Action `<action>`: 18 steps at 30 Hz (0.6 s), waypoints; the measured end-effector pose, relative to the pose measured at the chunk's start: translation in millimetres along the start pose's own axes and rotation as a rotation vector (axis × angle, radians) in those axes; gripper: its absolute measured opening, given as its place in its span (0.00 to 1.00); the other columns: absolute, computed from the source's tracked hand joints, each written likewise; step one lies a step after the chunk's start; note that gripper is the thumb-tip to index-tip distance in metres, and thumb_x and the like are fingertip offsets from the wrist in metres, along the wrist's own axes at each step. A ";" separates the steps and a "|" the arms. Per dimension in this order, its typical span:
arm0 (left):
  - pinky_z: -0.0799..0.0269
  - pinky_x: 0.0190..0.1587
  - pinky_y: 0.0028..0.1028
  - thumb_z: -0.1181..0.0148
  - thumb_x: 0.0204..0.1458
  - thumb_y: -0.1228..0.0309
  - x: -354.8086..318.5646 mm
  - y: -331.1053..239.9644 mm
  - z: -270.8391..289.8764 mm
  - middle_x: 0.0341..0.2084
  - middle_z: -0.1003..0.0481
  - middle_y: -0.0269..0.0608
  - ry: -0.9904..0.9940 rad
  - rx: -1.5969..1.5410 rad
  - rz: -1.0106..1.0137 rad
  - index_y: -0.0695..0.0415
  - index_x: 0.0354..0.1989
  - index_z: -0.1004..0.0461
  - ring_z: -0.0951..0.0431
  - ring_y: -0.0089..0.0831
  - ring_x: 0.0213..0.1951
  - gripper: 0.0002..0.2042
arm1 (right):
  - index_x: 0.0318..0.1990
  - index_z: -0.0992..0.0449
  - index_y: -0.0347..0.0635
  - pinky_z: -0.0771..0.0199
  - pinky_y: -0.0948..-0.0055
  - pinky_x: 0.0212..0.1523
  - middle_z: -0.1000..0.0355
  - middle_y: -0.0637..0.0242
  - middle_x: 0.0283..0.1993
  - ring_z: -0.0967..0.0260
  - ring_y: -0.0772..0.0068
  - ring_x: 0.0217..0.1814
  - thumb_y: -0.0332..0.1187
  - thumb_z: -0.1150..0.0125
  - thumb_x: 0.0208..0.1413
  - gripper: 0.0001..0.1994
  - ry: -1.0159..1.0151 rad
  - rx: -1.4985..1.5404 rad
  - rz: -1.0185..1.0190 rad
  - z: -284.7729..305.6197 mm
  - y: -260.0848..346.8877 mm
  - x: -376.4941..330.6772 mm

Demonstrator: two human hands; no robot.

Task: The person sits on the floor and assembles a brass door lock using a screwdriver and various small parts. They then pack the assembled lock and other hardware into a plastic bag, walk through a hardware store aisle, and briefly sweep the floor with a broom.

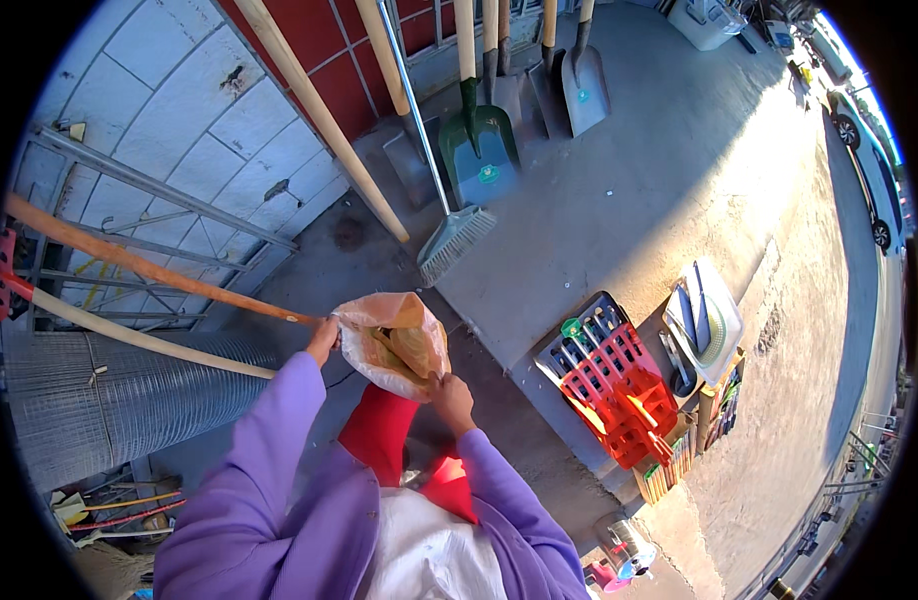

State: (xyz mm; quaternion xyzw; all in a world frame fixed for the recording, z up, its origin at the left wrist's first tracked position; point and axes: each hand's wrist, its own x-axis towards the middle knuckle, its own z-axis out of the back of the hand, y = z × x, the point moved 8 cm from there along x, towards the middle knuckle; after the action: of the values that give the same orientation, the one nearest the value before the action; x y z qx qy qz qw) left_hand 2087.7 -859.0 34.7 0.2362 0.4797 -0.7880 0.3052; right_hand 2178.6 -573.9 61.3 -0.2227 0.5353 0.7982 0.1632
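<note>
A pale woven sack (364, 355) hangs in front of me with its mouth spread wide. Inside it shows a brownish, crumpled item (411, 348) that I cannot name for certain. My left hand (324, 340) is closed on the sack's left rim, close to the end of a wooden pole (159, 258). On the right rim, my right hand (452, 400) is closed too, its fingers pinching the edge. Purple sleeves cover both my arms.
Several shovels (479, 150) and a broom (449, 240) lean by the wall ahead. A wire mesh roll (129, 395) lies at left. Right are red plastic rake heads (619, 395), a white basin (714, 325) and a metal can (624, 540). A car (864, 180) stands far right.
</note>
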 end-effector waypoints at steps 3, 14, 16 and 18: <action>0.32 0.26 0.29 0.54 0.51 0.59 50.8 -59.7 68.7 0.19 0.31 0.36 -0.036 -0.034 -0.025 0.57 0.30 0.30 0.29 0.24 0.23 0.14 | 0.32 0.29 0.36 0.36 0.70 0.29 0.32 0.58 0.24 0.33 0.66 0.26 0.41 0.51 0.53 0.15 0.011 0.108 0.108 -12.2 99.5 55.6; 0.34 0.36 0.24 0.48 0.50 0.67 147.9 -217.8 44.1 0.29 0.30 0.38 0.081 -0.120 -0.553 0.61 0.38 0.34 0.30 0.25 0.31 0.11 | 0.36 0.31 0.36 0.40 0.80 0.22 0.36 0.71 0.20 0.42 0.84 0.20 0.33 0.48 0.54 0.09 -0.174 0.379 0.125 95.4 238.5 50.8; 0.33 0.38 0.24 0.47 0.49 0.67 135.4 -263.5 -26.6 0.31 0.29 0.40 0.252 -0.114 -0.554 0.62 0.39 0.34 0.29 0.27 0.34 0.12 | 0.36 0.31 0.36 0.42 0.82 0.21 0.37 0.72 0.20 0.43 0.85 0.19 0.32 0.48 0.53 0.08 -0.299 0.464 0.053 129.3 207.2 27.8; 0.33 0.41 0.25 0.46 0.48 0.68 149.8 -295.2 -70.4 0.33 0.28 0.42 0.291 -0.109 -0.521 0.64 0.39 0.34 0.28 0.28 0.37 0.14 | 0.35 0.31 0.36 0.43 0.84 0.19 0.38 0.72 0.20 0.43 0.85 0.18 0.31 0.49 0.54 0.07 -0.483 0.535 -0.002 166.9 185.0 -3.4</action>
State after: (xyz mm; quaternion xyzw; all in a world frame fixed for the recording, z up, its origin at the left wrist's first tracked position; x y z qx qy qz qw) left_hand 1779.2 -729.4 85.5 0.1991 0.6044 -0.7707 0.0329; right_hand 2059.0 -488.3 262.5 0.0226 0.6710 0.6594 0.3383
